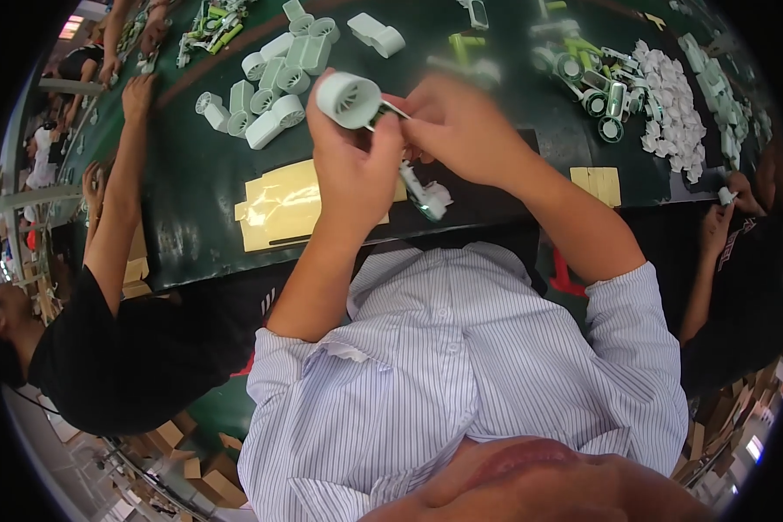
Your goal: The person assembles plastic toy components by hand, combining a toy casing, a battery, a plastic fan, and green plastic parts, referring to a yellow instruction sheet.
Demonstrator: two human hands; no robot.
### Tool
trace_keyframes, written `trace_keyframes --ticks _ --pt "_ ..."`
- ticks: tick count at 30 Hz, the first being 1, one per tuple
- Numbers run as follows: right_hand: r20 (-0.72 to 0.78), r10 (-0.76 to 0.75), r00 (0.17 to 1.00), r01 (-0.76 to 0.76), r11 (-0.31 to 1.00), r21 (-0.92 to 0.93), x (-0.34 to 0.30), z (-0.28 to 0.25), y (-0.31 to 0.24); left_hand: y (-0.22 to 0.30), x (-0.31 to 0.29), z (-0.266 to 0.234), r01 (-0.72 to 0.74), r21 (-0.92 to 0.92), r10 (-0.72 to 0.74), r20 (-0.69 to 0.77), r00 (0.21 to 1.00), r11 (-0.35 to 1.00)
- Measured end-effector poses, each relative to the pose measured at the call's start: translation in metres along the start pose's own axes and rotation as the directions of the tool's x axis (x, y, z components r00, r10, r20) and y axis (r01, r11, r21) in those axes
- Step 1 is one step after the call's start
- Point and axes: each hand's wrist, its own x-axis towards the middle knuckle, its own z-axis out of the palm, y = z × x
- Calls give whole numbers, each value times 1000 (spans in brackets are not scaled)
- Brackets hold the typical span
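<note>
Above the table's near edge, my left hand (354,170) is closed round a pale green fan housing (348,98), its round slotted end turned upward. My right hand (461,122) meets it from the right, fingers pinched together at a thin white edge (395,110) beside the housing. What those fingertips hold is partly hidden. Just below both hands is a part with a shiny green and white body (423,195) and a crumpled white piece (440,194); I cannot tell whether it hangs or lies on the dark mat.
Pale green housings (274,74) are heaped at the far left. At the right lie assemblies with green parts (596,83), a pile of white crumpled pieces (670,109) and more housings (713,96). Yellow sheets (278,204) lie near the edge. Co-workers' arms (122,187) reach in at both sides.
</note>
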Motion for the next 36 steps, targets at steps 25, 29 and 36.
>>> trace_keyframes --ticks 25,29,36 --pt "15 -369 929 364 910 -199 18 -10 -70 28 -2 -14 166 320 -193 54 980 933" --pt "342 -116 933 143 988 -54 17 -9 -83 36 2 -40 408 203 -443 170 881 890" --pt "445 -246 861 464 737 -491 -9 -19 13 74 -25 -65 664 61 -655 252 712 745"
